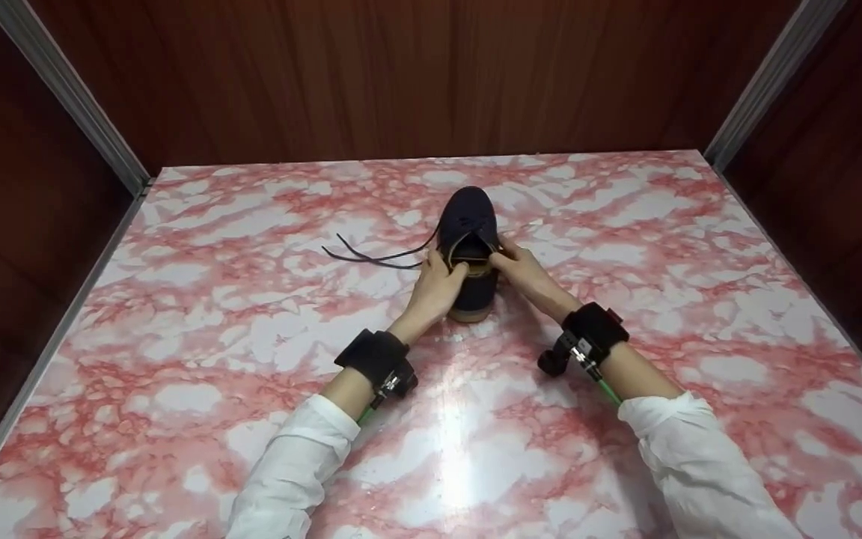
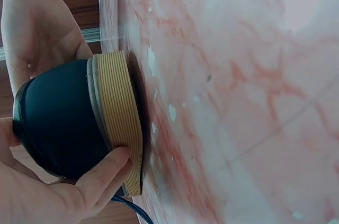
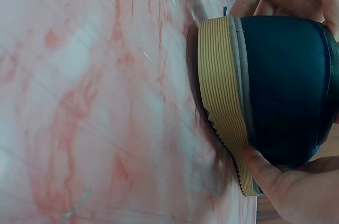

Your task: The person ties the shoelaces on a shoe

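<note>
A dark navy lace-up shoe point(image 1: 468, 208) points its toe toward the back wall, heel toward the person. My left hand point(image 1: 433, 293) grips the left side of its opening, thumb at the collar. On the opposite side my right hand point(image 1: 534, 275) holds the collar likewise. Loose laces point(image 1: 380, 260) trail off to the left on the table. Both wrist views show the heel close up, with a ribbed tan sole point(image 2: 119, 107) at the tabletop. A fingertip of each hand touches the sole edge. Part of the shoe's far side is hidden behind the heel there.
The shoe stands on a glossy red-and-white marbled tabletop point(image 1: 251, 329). Dark wood panels enclose it at the back point(image 1: 431, 82) and both sides, with grey metal strips at the corners. Each wrist wears a black strap point(image 1: 375, 363) with a camera and a green cable.
</note>
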`<state>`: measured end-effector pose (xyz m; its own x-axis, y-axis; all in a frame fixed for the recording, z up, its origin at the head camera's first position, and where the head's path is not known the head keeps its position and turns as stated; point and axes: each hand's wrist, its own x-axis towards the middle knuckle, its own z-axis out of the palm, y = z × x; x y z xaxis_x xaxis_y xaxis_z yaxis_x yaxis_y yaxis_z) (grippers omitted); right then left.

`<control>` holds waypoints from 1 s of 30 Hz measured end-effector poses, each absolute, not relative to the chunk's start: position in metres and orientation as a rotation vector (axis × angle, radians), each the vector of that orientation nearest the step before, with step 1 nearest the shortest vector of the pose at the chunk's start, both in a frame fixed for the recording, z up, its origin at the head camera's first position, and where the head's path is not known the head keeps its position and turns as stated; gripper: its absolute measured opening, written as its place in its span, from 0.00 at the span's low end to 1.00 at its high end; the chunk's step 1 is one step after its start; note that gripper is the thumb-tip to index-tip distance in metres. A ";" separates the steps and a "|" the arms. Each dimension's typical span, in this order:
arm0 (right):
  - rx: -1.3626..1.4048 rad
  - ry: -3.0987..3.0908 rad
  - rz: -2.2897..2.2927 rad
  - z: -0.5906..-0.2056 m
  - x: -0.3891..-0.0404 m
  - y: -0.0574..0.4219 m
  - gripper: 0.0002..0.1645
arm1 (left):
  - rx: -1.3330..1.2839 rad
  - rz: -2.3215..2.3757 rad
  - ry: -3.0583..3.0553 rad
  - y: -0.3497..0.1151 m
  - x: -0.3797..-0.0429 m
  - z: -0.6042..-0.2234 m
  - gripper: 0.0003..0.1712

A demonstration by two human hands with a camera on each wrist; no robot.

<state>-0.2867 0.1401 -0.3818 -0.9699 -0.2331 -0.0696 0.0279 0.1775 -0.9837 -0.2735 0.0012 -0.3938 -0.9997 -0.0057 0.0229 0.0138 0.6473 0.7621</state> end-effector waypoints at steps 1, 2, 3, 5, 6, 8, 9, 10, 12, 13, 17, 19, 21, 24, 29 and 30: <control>-0.216 2.228 -1.902 -0.391 -0.294 0.143 0.32 | -0.006 -1.305 -2.834 0.001 -0.273 -0.394 0.32; -0.219 2.242 -1.901 -0.395 -0.296 0.144 0.32 | -0.007 -1.299 -2.839 0.001 -0.272 -0.394 0.32; -0.240 2.237 -1.907 -0.397 -0.297 0.145 0.32 | -0.006 -1.291 -2.845 0.001 -0.272 -0.394 0.32; -0.262 2.228 -1.894 -0.401 -0.299 0.147 0.33 | 0.001 -1.277 -2.857 0.002 -0.270 -0.394 0.32; -0.260 2.223 -1.892 -0.400 -0.298 0.147 0.32 | 0.005 -1.267 -2.861 0.002 -0.269 -0.395 0.32; -0.244 2.253 -1.860 -0.390 -0.289 0.143 0.32 | 0.006 -1.265 -2.864 0.001 -0.267 -0.395 0.32; -0.246 2.264 -1.843 -0.390 -0.288 0.143 0.32 | 0.009 -1.269 -2.868 0.001 -0.267 -0.395 0.34; -0.234 2.289 -1.822 -0.392 -0.288 0.143 0.32 | 0.012 -1.281 -2.869 0.001 -0.266 -0.395 0.35; -0.233 2.312 -1.813 -0.399 -0.292 0.144 0.32 | 0.012 -1.297 -2.870 0.000 -0.264 -0.395 0.37; -0.241 2.326 -1.806 -0.403 -0.294 0.145 0.33 | 0.009 -1.302 -2.870 0.000 -0.263 -0.395 0.37; -0.283 2.280 -1.832 -0.423 -0.305 0.152 0.34 | -0.011 -1.300 -2.856 0.000 -0.259 -0.395 0.32; -0.307 2.225 -1.868 -0.429 -0.307 0.155 0.34 | -0.019 -1.287 -2.856 -0.001 -0.257 -0.395 0.29; -0.307 2.239 -1.857 -0.423 -0.301 0.153 0.33 | -0.023 -1.278 -2.861 -0.001 -0.255 -0.395 0.28; -0.300 2.285 -1.816 -0.410 -0.288 0.149 0.32 | -0.029 -1.255 -2.882 -0.002 -0.252 -0.394 0.30; -0.303 2.371 -1.720 -0.387 -0.270 0.143 0.31 | -0.041 -1.249 -2.887 -0.002 -0.248 -0.393 0.31; -0.310 2.371 -1.715 -0.385 -0.267 0.142 0.31 | -0.045 -1.251 -2.883 -0.002 -0.247 -0.393 0.31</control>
<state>-0.2673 0.1422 -0.3851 -0.9584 -0.2831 -0.0370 -0.0534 0.3052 -0.9508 -0.2473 -0.0019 -0.3929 -0.9996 0.0266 0.0100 0.0255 0.6830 0.7300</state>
